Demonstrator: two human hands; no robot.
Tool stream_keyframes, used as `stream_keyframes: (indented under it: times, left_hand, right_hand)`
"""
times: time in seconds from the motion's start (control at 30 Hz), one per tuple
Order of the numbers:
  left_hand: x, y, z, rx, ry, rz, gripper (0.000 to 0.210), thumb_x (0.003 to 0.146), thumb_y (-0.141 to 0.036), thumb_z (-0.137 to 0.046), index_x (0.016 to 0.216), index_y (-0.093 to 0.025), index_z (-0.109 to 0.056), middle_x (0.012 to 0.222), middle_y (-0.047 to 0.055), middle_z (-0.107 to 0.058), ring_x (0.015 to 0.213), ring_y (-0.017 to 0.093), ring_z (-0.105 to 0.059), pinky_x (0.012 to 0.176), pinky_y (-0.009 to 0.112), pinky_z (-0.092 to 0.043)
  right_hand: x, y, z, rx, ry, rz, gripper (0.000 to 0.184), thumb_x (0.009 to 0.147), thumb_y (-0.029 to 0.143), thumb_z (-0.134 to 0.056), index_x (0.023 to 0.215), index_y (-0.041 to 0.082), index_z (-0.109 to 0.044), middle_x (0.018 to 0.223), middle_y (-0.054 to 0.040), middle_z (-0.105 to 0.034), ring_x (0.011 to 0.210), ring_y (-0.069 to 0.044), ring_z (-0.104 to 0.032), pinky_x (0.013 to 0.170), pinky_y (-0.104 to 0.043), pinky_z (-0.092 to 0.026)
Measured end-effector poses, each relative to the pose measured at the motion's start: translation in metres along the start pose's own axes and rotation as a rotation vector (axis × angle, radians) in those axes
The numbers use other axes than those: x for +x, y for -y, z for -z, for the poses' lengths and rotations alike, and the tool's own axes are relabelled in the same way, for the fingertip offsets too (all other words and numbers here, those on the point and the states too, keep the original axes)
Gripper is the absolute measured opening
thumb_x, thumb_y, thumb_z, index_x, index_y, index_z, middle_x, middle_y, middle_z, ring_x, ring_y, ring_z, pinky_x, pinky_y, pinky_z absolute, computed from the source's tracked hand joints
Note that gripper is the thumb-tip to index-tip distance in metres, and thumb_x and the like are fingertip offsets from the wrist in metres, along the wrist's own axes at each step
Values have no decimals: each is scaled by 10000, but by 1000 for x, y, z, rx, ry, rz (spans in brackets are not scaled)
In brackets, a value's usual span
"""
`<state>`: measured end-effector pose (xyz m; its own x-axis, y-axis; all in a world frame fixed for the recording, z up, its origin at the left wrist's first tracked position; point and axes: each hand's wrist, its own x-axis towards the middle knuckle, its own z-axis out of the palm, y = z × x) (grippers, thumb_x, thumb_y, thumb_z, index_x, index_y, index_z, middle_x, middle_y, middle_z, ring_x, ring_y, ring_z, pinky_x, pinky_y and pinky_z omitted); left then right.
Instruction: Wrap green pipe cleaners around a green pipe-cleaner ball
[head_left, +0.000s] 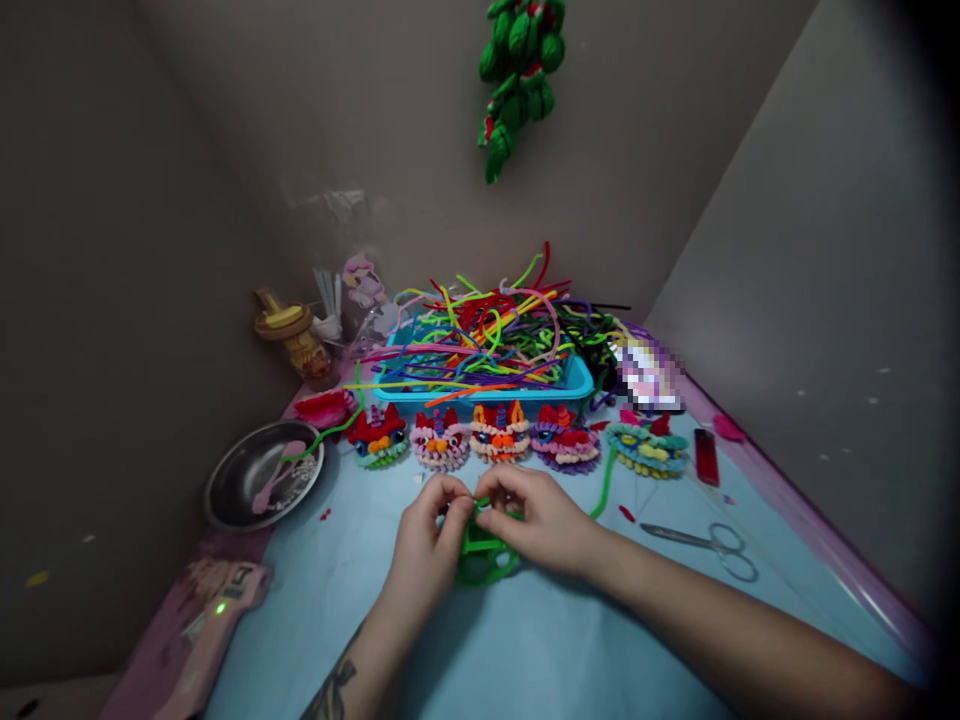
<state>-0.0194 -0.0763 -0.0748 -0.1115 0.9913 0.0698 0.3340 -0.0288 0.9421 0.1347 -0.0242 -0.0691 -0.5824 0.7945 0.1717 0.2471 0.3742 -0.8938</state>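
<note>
A light blue bench (540, 640) with a pink edge fills the lower frame. Across its middle stands a row of five pipe-cleaner lion heads (500, 432), before a blue tray (574, 380) heaped with pipe cleaners. A steel bowl (240, 470) lies at left; scissors (705, 540) and a red lighter (706, 456) lie at right.

Bare blue tabletop (525, 650) before my hands; row of woven pipe-cleaner faces (499, 432) and steel scissors (701, 542) beyond.

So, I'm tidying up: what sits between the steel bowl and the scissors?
In the head view, both hands, left and right, pinching a green pipe-cleaner piece.
</note>
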Motion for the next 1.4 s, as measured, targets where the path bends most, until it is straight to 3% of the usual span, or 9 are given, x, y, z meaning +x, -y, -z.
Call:
stream_keyframes:
  times: [0.13, 0.33, 0.6, 0.93, 1.4]
  left_hand:
    - [-1, -1, 0, 3, -2, 0, 139, 848, -283, -510, 761, -185, -556, 686, -16, -573, 661, 136, -535, 601, 227, -408]
    - [-4, -4, 0, 119, -39, -79, 146, 845, -254, -515, 728, -185, -569, 680, -12, -585, 662, 136, -549, 618, 230, -422]
    - [-7, 3, -1, 304, -99, -219, 140, 859, -270, -537, 799, -200, -643, 760, 26, -659, 735, 166, -599, 685, 265, -462]
    - [-5, -1, 0, 235, -123, -188, 157, 858, -273, -530, 759, -189, -618, 711, 8, -641, 663, 142, -580, 627, 234, -450]
    - [-6, -4, -1, 218, -94, -209, 151, 845, -253, -543, 729, -182, -609, 684, -2, -605, 664, 132, -534, 639, 234, -409]
  right_hand:
    - [0, 2, 0, -12, -24, -17, 89, 734, 99, -598, 775, 174, -623, 702, 21, -596, 631, -106, -537, 574, -205, -406]
    - [-2, -1, 0, -83, -38, 103, 153, 759, 50, -564, 727, 180, -636, 698, 12, -615, 674, -118, -576, 618, -215, -423]
    - [-4, -4, 0, -173, -45, 177, 130, 846, 117, -555, 787, 193, -643, 746, -13, -650, 717, -137, -608, 671, -238, -470]
    - [-8, -6, -1, -274, -51, 284, 148, 894, 140, -493, 939, 188, -625, 841, -53, -664, 809, -161, -621, 731, -267, -489]
    - [-8, -13, 1, -487, -74, 488, 166, 926, 158, -439, 871, 166, -595, 768, -70, -637, 754, -181, -574, 689, -283, -463]
